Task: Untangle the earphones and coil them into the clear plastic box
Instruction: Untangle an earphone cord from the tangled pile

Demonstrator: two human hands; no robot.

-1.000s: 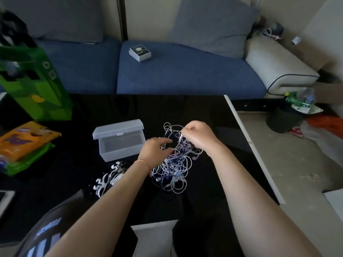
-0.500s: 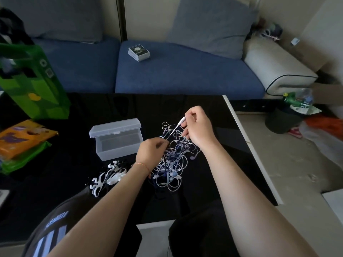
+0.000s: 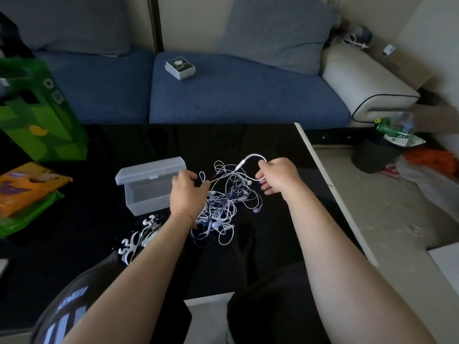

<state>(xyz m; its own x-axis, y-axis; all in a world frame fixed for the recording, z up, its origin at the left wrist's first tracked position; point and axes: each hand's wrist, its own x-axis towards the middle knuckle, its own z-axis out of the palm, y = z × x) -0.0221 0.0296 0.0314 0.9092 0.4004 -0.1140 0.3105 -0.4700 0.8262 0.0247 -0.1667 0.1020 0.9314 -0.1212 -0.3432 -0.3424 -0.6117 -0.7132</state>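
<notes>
The right hand (image 3: pixel 278 176) has drawn a white cable end (image 3: pixel 250 157) out of the tangled earphones (image 3: pixel 223 202), apart from the left hand (image 3: pixel 187 192).

The rectangular black table (image 3: pixel 273 145) had a glossy, mirror-smooth top. On it the clear frosted plastic box (image 3: pixel 149 184) looked matt and translucent. The tangled white and purple earphone cords (image 3: pixel 223 207) had a smooth rubbery sheen. The shiny green bag (image 3: pixel 42 115) looked glossy, and the blue sofa cushions (image 3: pixel 236 95) were matt woven cloth.
</notes>
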